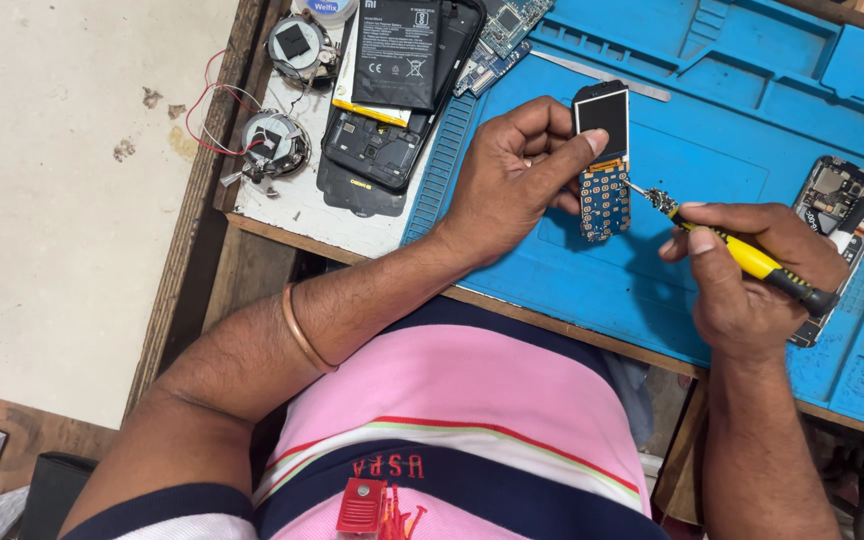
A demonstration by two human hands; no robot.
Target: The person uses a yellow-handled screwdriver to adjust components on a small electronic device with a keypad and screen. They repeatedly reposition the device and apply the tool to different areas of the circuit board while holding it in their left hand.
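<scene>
Clearly the left hand point(512, 175) should keep the small phone board point(603, 165) clamped steady while the right hand point(752, 270), closed around the yellow screwdriver point(742, 255), presses its tip straight down.

Two hands are in view: the left hand point(512, 180) near the centre of the frame and the right hand point(752, 275) at the right. There is one small phone circuit board point(602, 165) with a screen, at upper centre, and one yellow screwdriver point(742, 255) to its right. One blue work mat point(712, 130) fills the upper right. Two opened phones show: one point(392, 100) at upper centre-left, one point(842, 210) at the right edge. One black battery point(399, 50) lies at the top. Two round coil parts point(274, 145) sit at upper left, the other one point(297, 45) above. One bangle point(304, 330) shows at centre-left.
</scene>
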